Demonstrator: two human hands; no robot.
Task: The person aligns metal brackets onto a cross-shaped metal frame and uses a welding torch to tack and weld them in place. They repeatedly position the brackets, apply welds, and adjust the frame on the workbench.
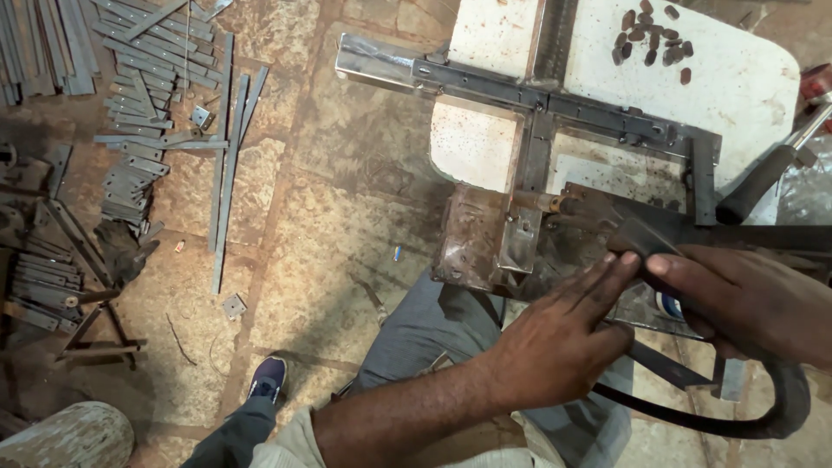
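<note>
- Two hands meet over a dark flat steel bar (693, 234) that runs in from the right, its end at a rusty brown metal box (472, 238).
- Right hand (745, 299) is curled shut around the bar, near its end.
- Left hand (563, 334) lies half open, fingers (611, 277) stretched flat, their tips touching the bar just beside the right thumb.
- Black rubber cable (745, 420) loops under the right wrist.
- White spattered worktable (737, 78) carries a grey welded steel frame (555, 100).
- Loose grey steel strips (156, 78) lie on the stone floor, well apart.
</note>
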